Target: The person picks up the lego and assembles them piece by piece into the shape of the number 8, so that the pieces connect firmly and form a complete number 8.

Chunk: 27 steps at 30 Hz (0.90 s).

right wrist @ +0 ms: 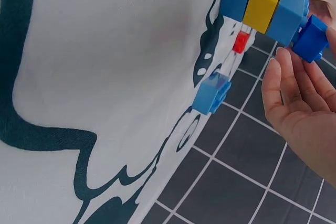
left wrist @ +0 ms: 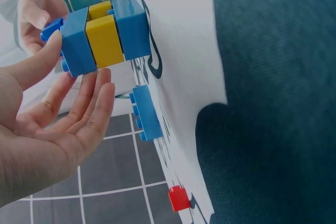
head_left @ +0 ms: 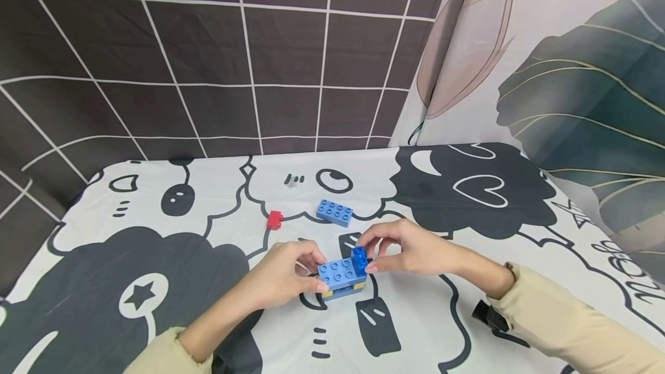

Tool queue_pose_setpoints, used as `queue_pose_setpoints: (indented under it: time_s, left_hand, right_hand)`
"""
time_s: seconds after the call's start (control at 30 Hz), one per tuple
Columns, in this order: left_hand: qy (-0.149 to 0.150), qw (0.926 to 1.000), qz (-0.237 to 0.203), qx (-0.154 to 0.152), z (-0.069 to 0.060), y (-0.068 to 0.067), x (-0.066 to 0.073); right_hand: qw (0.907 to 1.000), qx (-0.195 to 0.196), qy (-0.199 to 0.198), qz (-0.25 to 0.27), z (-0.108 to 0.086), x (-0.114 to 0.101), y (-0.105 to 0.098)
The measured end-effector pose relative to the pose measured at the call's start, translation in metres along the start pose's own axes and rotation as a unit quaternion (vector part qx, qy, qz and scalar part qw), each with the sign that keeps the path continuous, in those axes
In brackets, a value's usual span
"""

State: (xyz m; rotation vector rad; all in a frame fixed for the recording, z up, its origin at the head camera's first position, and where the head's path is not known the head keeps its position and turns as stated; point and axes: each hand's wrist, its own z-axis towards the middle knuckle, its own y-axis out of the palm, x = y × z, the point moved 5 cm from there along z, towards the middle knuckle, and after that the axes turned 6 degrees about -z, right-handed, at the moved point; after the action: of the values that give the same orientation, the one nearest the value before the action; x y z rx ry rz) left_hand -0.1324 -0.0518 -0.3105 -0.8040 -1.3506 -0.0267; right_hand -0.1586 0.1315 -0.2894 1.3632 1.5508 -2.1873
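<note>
A stack of toy building bricks (head_left: 339, 273) stands on the cloth, with light blue bricks above and below and yellow bricks (left wrist: 104, 39) between them. My left hand (head_left: 283, 275) grips the stack at its left end, thumb on the near side and fingers behind. At the right end of the top, my right hand (head_left: 407, 247) pinches a small dark blue brick (head_left: 359, 260) between thumb and fingers. In the right wrist view this dark blue brick (right wrist: 311, 39) sits against the studded side of the upper light blue brick, slightly tilted; whether it is pressed fully on cannot be told.
Behind the stack lies a loose light blue brick (head_left: 335, 213), studs up. A small red brick (head_left: 275, 220) lies to its left. The patterned cloth (head_left: 426, 328) covers the surface, which meets a dark gridded backdrop (head_left: 286, 114) at the back.
</note>
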Motion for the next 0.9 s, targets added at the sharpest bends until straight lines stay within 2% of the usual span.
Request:
queue_pose_setpoints:
  time_s: [0.6,0.9]
  left_hand:
    - [-0.002,1.0000,-0.003,0.000,0.0002,-0.0004,0.0009]
    - [-0.004,1.0000,-0.003,0.003,0.0003,-0.0005,0.0008]
  right_hand:
    - [0.9990,-0.003,-0.034,-0.030,0.0018,-0.0021,0.0001]
    - [0.9993,-0.004,-0.024,-0.027,0.0027,-0.0015,-0.0001]
